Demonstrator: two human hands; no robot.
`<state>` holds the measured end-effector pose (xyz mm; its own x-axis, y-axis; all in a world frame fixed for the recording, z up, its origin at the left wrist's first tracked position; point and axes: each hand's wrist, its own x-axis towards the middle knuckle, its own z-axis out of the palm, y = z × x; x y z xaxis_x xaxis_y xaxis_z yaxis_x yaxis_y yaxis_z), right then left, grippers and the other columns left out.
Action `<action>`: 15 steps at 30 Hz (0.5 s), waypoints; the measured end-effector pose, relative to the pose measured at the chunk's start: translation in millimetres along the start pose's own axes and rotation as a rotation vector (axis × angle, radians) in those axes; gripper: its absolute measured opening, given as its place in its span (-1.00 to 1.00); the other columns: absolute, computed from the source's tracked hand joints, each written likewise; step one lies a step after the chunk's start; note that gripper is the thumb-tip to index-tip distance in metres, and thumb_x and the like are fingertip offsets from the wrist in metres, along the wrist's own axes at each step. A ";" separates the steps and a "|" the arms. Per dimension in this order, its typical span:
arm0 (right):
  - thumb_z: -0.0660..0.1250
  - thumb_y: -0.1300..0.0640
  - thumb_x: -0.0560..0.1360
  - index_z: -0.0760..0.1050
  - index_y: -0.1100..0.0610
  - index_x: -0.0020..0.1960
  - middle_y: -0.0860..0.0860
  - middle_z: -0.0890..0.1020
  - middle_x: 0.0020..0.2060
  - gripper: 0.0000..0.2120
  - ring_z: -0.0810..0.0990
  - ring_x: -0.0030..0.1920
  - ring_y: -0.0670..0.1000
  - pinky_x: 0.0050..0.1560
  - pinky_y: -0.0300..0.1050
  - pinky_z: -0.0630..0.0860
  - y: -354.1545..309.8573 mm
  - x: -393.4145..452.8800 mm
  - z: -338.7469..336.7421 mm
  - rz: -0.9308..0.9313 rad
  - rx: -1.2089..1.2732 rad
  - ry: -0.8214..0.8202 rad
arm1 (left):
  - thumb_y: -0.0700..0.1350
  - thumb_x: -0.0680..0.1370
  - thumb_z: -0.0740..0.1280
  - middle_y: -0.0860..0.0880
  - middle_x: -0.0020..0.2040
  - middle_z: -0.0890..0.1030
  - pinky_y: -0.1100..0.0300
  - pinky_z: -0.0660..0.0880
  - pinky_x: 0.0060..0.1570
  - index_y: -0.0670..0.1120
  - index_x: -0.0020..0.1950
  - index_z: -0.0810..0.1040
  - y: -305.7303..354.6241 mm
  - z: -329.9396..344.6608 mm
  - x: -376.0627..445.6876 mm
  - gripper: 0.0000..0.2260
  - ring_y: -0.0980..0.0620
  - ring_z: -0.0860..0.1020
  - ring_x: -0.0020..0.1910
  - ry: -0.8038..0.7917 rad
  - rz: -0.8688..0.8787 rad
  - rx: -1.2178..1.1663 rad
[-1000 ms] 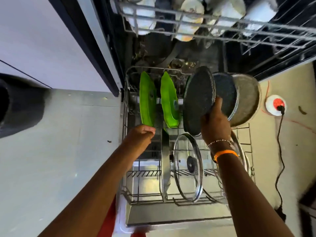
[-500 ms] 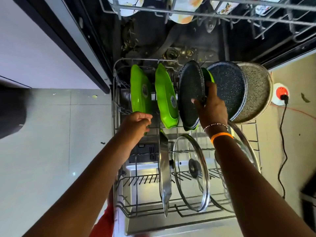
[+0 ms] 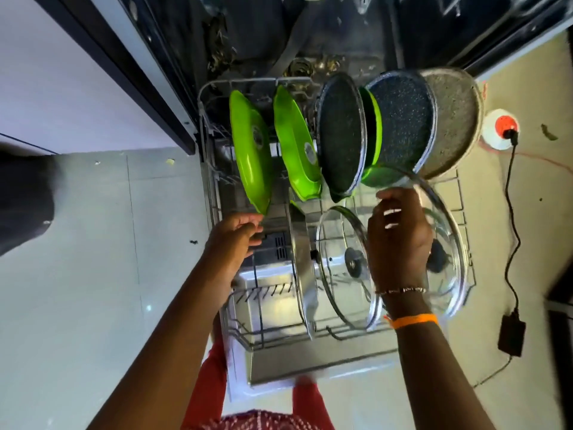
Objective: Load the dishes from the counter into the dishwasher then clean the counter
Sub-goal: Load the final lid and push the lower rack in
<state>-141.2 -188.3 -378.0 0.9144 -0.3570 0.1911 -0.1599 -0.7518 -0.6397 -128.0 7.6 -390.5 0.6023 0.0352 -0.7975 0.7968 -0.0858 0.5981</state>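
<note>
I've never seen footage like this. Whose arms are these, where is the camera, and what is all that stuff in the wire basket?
No machine here: a person wears a camera on the head, looking down at both hands. Below is a dishwasher's pulled-out lower rack. Standing in it are two green plates, a dark speckled pan, another speckled pan behind it, and glass lids. The left hand touches the nearest green plate's lower edge. The right hand hovers open over the lids and seems to hold nothing.

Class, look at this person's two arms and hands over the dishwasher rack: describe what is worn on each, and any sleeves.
Both forearms are bare, with no sleeves in view. The right hand has pale polished nails; its wrist carries a thin beaded bracelet and an orange band. The left hand and wrist wear nothing visible.
</note>
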 end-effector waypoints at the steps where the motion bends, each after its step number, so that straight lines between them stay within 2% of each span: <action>1: 0.18 0.34 0.41 0.47 0.25 -0.11 0.01 0.53 -0.29 -0.88 0.48 -0.35 -0.03 -0.31 -0.26 0.39 4.9 -18.4 -5.1 0.047 0.056 0.010 | -0.27 0.62 0.09 -0.13 0.09 0.53 0.29 0.40 -0.12 -0.23 0.26 0.46 -12.4 1.8 -6.3 -0.73 -0.05 0.50 0.02 0.021 -0.036 -0.017; 3: 0.15 0.24 0.40 0.45 0.22 -0.16 -0.07 0.47 -0.34 -0.87 0.41 -0.36 -0.11 -0.29 -0.34 0.34 15.4 -54.6 -13.3 0.161 0.155 0.028 | -0.28 0.61 0.12 -0.10 -0.03 0.56 0.27 0.40 -0.18 -0.20 0.15 0.52 -36.3 7.1 -21.3 -0.78 -0.03 0.52 -0.11 0.076 -0.115 -0.094; 5: 0.13 0.25 0.38 0.44 0.18 -0.21 -0.12 0.44 -0.38 -0.89 0.39 -0.36 -0.19 -0.28 -0.34 0.31 30.4 -91.5 -23.6 0.338 0.232 0.012 | -0.25 0.59 0.17 -0.05 -0.19 0.55 0.26 0.41 -0.23 -0.13 -0.06 0.53 -60.1 16.8 -39.0 -0.85 0.04 0.51 -0.23 0.104 -0.228 -0.227; 8: 0.15 0.27 0.36 0.41 0.02 -0.33 -0.06 0.40 -0.45 -0.81 0.33 -0.39 -0.11 -0.31 -0.18 0.27 59.5 -140.5 -35.2 0.665 0.375 -0.046 | -0.17 0.60 0.16 0.04 -0.34 0.63 0.17 0.43 -0.14 -0.08 -0.15 0.53 -105.6 34.8 -62.6 -0.80 0.04 0.53 -0.21 0.077 -0.361 -0.274; 9: 0.16 0.26 0.37 0.40 0.00 -0.36 -0.06 0.38 -0.47 -0.78 0.30 -0.41 -0.08 -0.33 -0.17 0.23 69.7 -151.5 -38.3 0.780 0.416 -0.059 | -0.16 0.60 0.15 0.05 -0.38 0.64 0.16 0.43 -0.13 -0.09 -0.17 0.55 -119.5 40.5 -69.5 -0.76 0.02 0.54 -0.20 0.057 -0.422 -0.270; 10: 0.18 0.29 0.41 0.40 0.01 -0.38 -0.05 0.36 -0.48 -0.74 0.29 -0.45 -0.08 -0.36 -0.19 0.21 81.0 -159.7 -42.8 0.894 0.440 -0.089 | -0.13 0.60 0.15 0.03 -0.38 0.65 0.15 0.42 -0.12 -0.11 -0.19 0.57 -133.9 47.6 -76.1 -0.74 0.00 0.55 -0.19 0.041 -0.493 -0.246; 12: 0.14 0.37 0.49 0.41 0.08 -0.31 0.05 0.40 -0.44 -0.71 0.35 -0.49 -0.08 -0.46 -0.24 0.28 103.1 -167.5 -51.8 1.147 0.479 -0.207 | -0.08 0.60 0.15 -0.02 -0.25 0.66 0.15 0.41 -0.09 -0.11 -0.17 0.58 -159.0 60.1 -84.7 -0.73 -0.01 0.56 -0.16 -0.002 -0.616 -0.150; 14: 0.08 0.33 0.56 0.44 0.17 -0.09 0.14 0.52 -0.27 -0.80 0.47 -0.35 0.02 -0.52 -0.31 0.45 123.4 -169.2 -57.4 1.458 0.588 -0.314 | -0.05 0.62 0.11 -0.07 -0.04 0.62 0.09 0.38 0.05 -0.14 -0.01 0.56 -181.0 69.2 -87.4 -0.73 -0.04 0.56 -0.08 -0.042 -0.694 -0.107; 15: 0.06 0.30 0.59 0.43 0.20 0.05 0.18 0.56 -0.13 -0.82 0.53 -0.24 0.09 -0.47 -0.31 0.52 135.4 -168.8 -58.0 1.542 0.650 -0.327 | -0.05 0.62 0.10 -0.10 0.06 0.59 0.05 0.36 0.12 -0.16 0.10 0.52 -189.5 74.9 -86.9 -0.73 -0.08 0.55 -0.01 -0.034 -0.709 -0.132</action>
<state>-338.8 -262.0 -453.7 0.1140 -0.3000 -0.9471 -0.8133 0.5193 -0.2624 -334.9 -53.8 -440.6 -0.0621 0.0067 -0.9980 0.9958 0.0672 -0.0615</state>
